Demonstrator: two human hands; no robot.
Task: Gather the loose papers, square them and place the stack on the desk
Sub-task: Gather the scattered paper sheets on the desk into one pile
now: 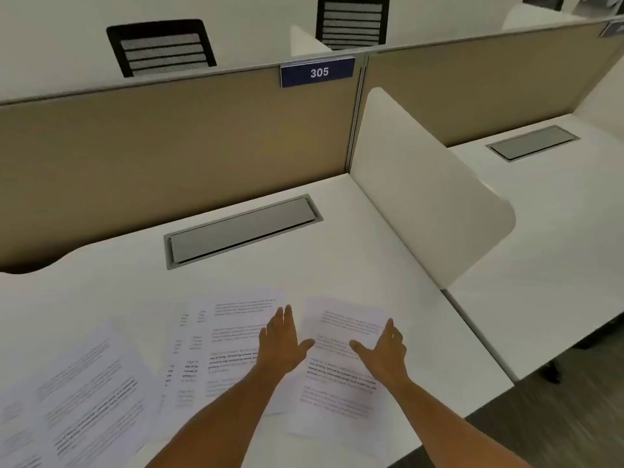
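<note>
The left hand (282, 342) is flat and open, fingers spread, holding nothing. The right hand (385, 349) is open too, tipped on its side, holding nothing. Both hang over the right sheet (341, 363). Just left of that sheet lies the middle pile of papers (219, 346), spread out and messy. More papers (77, 400) lie farther left. All rest on the white desk (337, 251).

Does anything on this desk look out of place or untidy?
Yes. The printed papers lie scattered over the desk, overlapping at different angles, not stacked. One sheet lies apart between both open hands. Nothing looks torn or spilled.
</note>
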